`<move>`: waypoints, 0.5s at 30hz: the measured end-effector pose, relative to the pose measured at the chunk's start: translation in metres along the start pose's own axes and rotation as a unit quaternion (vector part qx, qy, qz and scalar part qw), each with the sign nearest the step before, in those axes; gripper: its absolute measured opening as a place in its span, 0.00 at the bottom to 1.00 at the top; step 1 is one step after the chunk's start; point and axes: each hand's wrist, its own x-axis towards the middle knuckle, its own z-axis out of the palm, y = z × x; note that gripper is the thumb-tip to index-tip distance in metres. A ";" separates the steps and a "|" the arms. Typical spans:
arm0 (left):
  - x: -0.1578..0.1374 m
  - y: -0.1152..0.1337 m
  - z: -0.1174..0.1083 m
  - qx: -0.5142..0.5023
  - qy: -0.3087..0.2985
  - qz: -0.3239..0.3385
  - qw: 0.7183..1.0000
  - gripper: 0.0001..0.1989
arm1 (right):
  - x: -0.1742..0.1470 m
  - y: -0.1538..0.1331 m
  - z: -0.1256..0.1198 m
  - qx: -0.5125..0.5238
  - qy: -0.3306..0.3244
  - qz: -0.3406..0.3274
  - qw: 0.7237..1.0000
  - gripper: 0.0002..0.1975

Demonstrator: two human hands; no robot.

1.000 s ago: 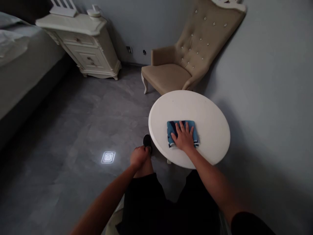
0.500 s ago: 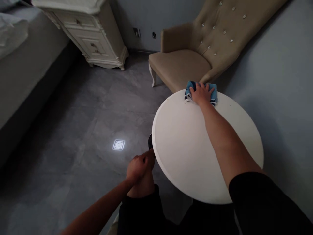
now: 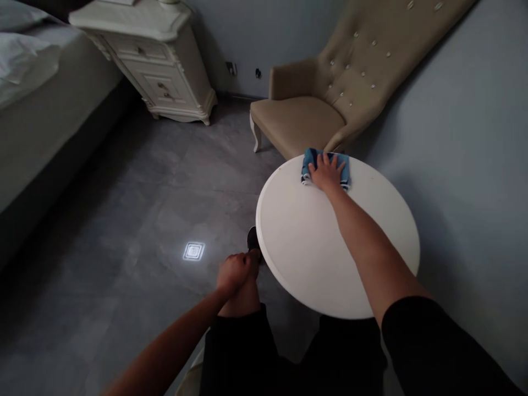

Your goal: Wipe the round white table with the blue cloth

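My right hand lies flat on a folded blue towel with dark patches and white edging, its fingers spread over the cloth. Towel and hand are at the far rim of a round white table, and the palm hides part of the towel. To the left of the table, my left hand is closed in a fist resting on my bent left knee. I see nothing in that fist.
Just beyond the table stands a tan tufted armchair. A white nightstand is against the back wall, and a bed fills the left side. A bright square pattern shines on the grey floor. A wall runs along the right.
The view has shifted a little. The towel under my right hand has slid slightly towards me, so less of it reaches past the far rim. My left hand stays on the knee.
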 end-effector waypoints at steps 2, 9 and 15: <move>-0.005 0.000 0.001 0.001 0.010 -0.001 1.000 0.26 | -0.049 -0.009 0.000 -0.008 -0.005 -0.014 1.000 0.40; -0.020 -0.003 0.009 -0.003 0.034 0.004 0.999 0.26 | -0.266 -0.037 0.006 -0.008 0.003 -0.072 0.997 0.41; -0.028 0.002 0.011 -0.006 0.047 0.021 0.999 0.25 | -0.410 -0.051 0.021 -0.011 -0.013 -0.080 0.997 0.40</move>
